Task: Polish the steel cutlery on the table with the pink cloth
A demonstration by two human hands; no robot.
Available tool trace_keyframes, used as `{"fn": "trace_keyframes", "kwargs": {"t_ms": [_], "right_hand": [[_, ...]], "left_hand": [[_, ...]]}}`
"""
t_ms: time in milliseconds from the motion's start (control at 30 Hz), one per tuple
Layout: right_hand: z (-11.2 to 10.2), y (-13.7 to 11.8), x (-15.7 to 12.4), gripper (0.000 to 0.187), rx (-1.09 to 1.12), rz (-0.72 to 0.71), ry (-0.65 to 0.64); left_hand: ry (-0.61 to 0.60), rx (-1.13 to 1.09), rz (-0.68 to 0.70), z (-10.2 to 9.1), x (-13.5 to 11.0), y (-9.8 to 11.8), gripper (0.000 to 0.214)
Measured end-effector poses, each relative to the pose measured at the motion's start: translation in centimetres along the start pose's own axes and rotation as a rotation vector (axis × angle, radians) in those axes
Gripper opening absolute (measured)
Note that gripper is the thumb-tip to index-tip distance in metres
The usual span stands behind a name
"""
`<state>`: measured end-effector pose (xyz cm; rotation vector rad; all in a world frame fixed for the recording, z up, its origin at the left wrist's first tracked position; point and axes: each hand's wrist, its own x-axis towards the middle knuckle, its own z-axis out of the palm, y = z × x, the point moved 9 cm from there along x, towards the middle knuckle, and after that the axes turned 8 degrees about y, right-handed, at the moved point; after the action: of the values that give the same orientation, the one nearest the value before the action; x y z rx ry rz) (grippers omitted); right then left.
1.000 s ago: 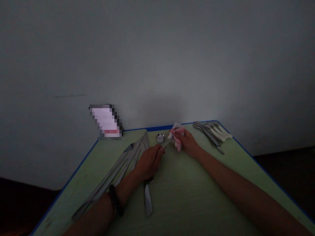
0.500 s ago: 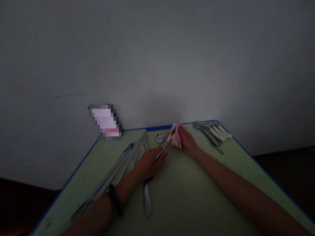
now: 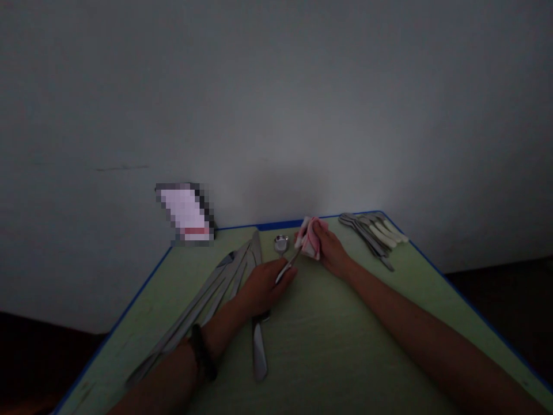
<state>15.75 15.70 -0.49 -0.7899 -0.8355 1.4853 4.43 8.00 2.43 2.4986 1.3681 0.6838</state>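
While the left hand grips a slim metal utensil, the right hand clasps a pink-and-white cloth at its far end, green table beneath.

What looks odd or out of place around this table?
The tablet-like object at the back left corner of the table shows as coarse blocks, unlike everything around it. A thin dark mark streaks the plain wall. I see no obvious spill near the right hand or its pink-and-white cloth.
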Motion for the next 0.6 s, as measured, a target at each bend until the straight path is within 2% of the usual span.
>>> {"fn": "trace_keyframes", "kwargs": {"t_ms": [467, 600], "right_hand": [[0.31, 0.06, 0.09, 0.039, 0.067, 0.005, -0.056], [0.14, 0.21, 0.04, 0.034, 0.096, 0.035, -0.022]], "left_hand": [[-0.011, 0.020, -0.003, 0.37, 0.04, -0.12, 0.032], [-0.016, 0.022, 0.003, 0.28, 0.03, 0.06, 0.032]]}}
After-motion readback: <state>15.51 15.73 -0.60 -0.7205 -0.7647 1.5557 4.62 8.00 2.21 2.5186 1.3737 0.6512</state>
